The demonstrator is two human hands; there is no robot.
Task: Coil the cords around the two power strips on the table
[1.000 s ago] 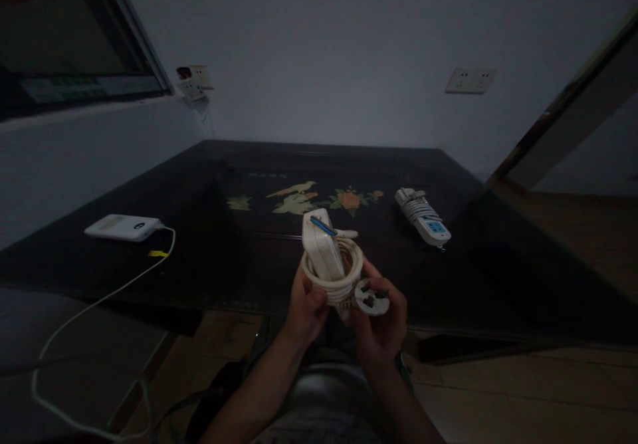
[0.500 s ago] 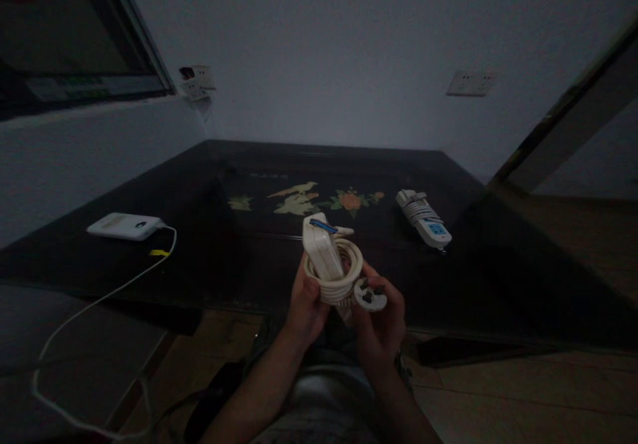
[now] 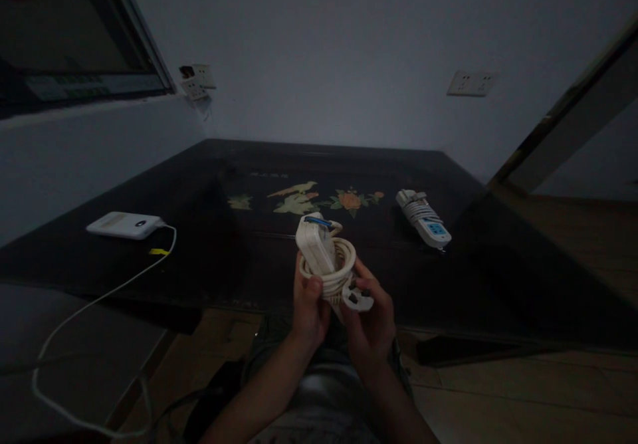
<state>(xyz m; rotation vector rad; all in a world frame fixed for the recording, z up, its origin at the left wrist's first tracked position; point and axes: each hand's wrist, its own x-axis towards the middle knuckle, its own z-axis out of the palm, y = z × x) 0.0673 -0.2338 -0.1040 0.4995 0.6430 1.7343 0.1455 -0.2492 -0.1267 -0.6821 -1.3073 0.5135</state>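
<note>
Between my hands, above the near edge of the dark table, is a white power adapter with a blue tie or wire at its top. Its cable is wound in several loops around the adapter's lower part. My left hand is closed on the coil from the left, thumb pressed on the loops. On the other side my right hand grips the white plug at the cable's end, its dark prongs facing up. The palms and the adapter's lower end are partly hidden.
On the dark table with its bird-and-flower picture, a white power strip wrapped in its cord lies to the right. At the left lies a white power bank-like device with a cable hanging over the edge. Wall sockets are behind.
Both hands have shifted slightly left with the adapter, coil and plug. The plug has come along with the right hand, and the grip looks the same. Things on the table have not moved.
</note>
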